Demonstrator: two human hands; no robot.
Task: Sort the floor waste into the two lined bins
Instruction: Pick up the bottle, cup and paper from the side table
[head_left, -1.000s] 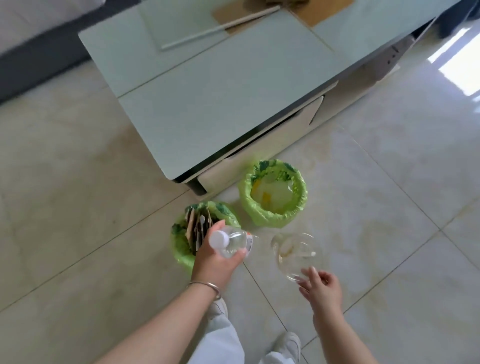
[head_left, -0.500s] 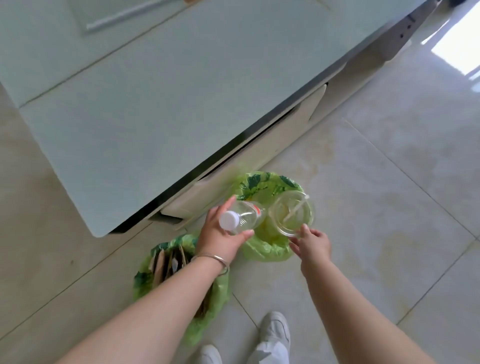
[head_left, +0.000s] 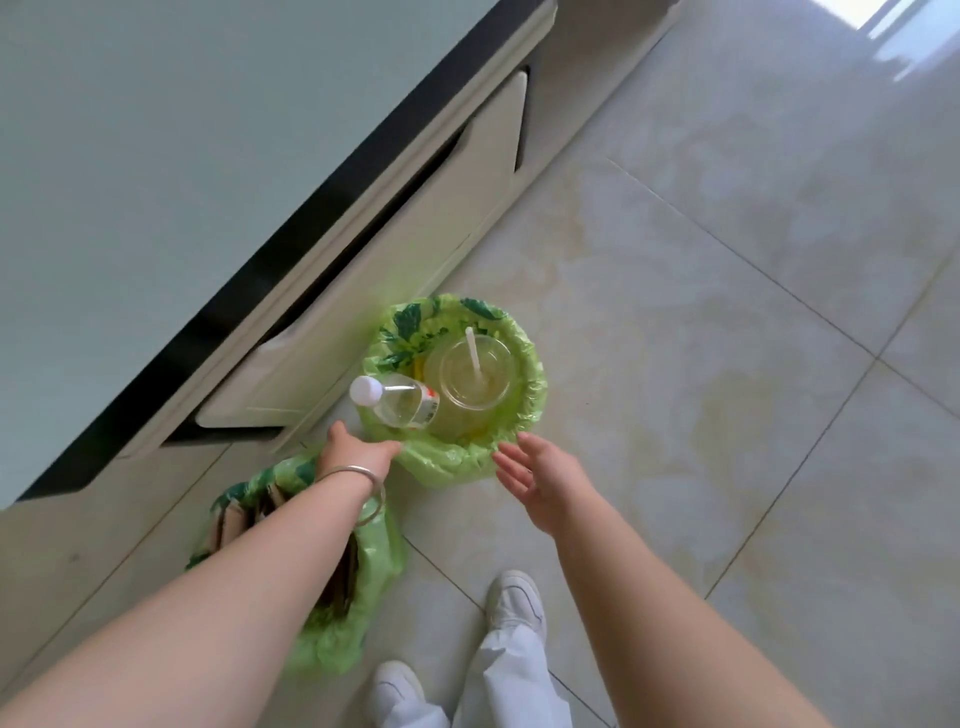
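Two bins with green liners stand on the tiled floor beside a low table. The far bin (head_left: 530, 410) holds a clear plastic cup (head_left: 475, 371) with a white straw. A clear bottle (head_left: 400, 402) with a white cap lies tilted on that bin's near-left rim, its bottom end inside. My left hand (head_left: 356, 452) hovers just below the bottle, fingers apart, holding nothing. My right hand (head_left: 540, 473) is open at the bin's near right edge, empty. The near bin (head_left: 374, 566) holds upright pieces of cardboard and is partly hidden by my left forearm.
The low table (head_left: 182, 171) with a pale glass top and a cream drawer front fills the upper left, close behind both bins. My white shoes (head_left: 514, 603) stand just in front of the bins. Bare tiled floor stretches to the right.
Both hands carried the bottle and the cup to the far bin and let them go. The cup now sits inside the bin, the bottle rests on its rim, and both hands have drawn back.
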